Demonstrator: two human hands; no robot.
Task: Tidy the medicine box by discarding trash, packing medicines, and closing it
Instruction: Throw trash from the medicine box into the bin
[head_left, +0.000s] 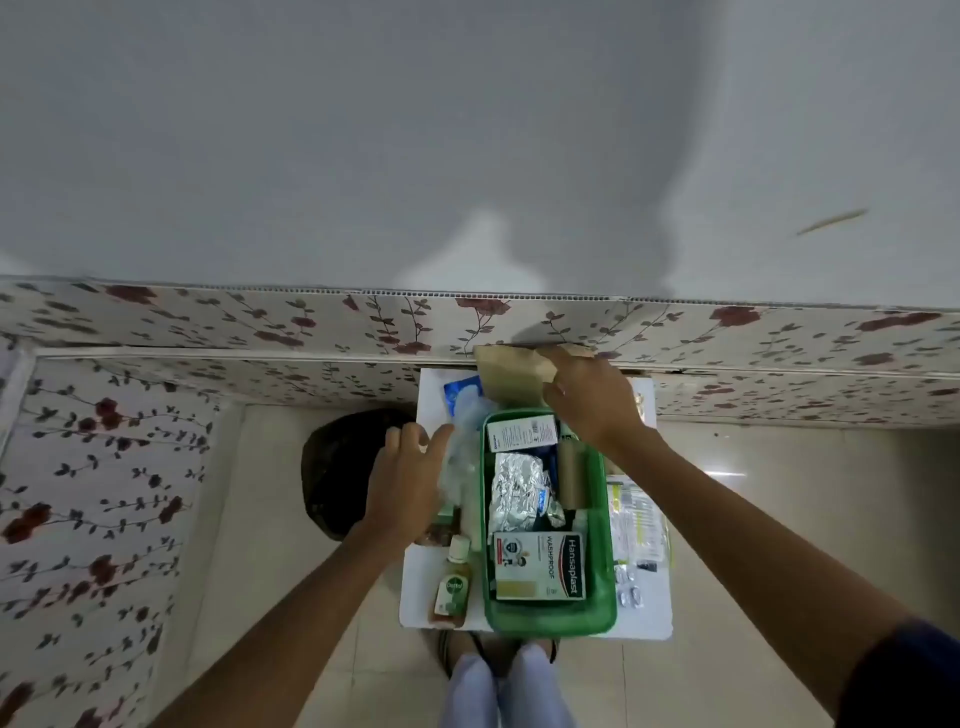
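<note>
A green medicine box (602, 587) stands open on a small white table (644, 621). Inside lie a Hansaplast carton (540, 566), crumpled foil strips (514, 488), a white carton (522, 434) and a brown roll (571, 480). My right hand (592, 400) is shut on a brown paper bag (511, 374) beyond the box's far end. My left hand (408, 475) grips clear crumpled plastic (460, 457) just left of the box. A Dettol bottle (452, 590) lies at the front left of the table.
A black-lined bin (340, 467) sits on the floor left of the table. A blue packet (460, 392) lies at the table's far left; sachets (636, 519) and blister strips (628, 592) lie right of the box. A floral-covered ledge (208, 322) runs behind.
</note>
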